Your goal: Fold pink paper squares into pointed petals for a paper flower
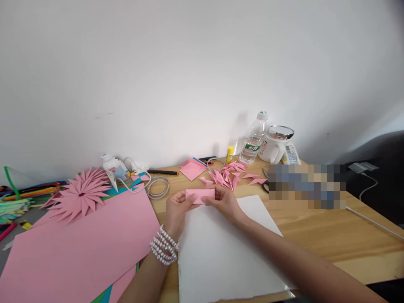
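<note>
A small folded rectangle of pink paper is held between my two hands, over the far edge of a white board. My left hand pinches its left end, thumb on the near face. At the other end, my right hand grips it the same way. Just beyond lies a heap of folded pink paper pieces. Behind and to the left of that heap sits a stack of pink paper squares. Fingers behind the paper are mostly hidden.
Large pink sheets and a spiky pink paper star cover the left side. Along the wall stand a white bottle, a yellow glue stick, a water bottle and a white mug. Scissors lie right, beside a blurred patch.
</note>
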The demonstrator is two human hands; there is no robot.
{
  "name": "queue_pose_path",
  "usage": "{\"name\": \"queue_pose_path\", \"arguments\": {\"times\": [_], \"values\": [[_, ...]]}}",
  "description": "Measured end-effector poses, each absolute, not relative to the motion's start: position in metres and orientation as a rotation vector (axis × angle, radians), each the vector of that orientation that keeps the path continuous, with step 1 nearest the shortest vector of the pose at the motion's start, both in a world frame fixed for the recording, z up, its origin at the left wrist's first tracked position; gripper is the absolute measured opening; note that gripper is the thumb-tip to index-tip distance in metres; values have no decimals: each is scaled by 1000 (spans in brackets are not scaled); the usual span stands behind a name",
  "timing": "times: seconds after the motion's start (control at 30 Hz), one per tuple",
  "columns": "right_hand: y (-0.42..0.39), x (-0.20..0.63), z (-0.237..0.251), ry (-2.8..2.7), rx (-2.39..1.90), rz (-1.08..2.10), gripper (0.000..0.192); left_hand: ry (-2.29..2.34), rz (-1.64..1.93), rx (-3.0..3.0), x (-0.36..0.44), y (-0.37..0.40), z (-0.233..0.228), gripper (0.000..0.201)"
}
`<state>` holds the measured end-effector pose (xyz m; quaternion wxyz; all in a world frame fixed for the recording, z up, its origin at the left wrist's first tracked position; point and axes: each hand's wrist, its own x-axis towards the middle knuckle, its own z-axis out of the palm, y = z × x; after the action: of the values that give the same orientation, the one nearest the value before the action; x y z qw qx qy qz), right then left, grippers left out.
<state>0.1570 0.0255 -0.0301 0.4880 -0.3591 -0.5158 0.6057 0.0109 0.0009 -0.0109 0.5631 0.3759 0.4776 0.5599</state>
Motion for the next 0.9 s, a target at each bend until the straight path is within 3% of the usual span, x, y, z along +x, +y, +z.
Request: {"name": "queue_pose_path", "arguments": {"times": [0.17, 0.9], "values": [[26, 160, -34, -1270, -912, 1390, 39, 1109, 1298, 939, 16, 0, -12, 28], [23, 165, -29, -1344, -986, 1327, 28, 1141, 1293, 918, 22, -1, -11, 28]]}}
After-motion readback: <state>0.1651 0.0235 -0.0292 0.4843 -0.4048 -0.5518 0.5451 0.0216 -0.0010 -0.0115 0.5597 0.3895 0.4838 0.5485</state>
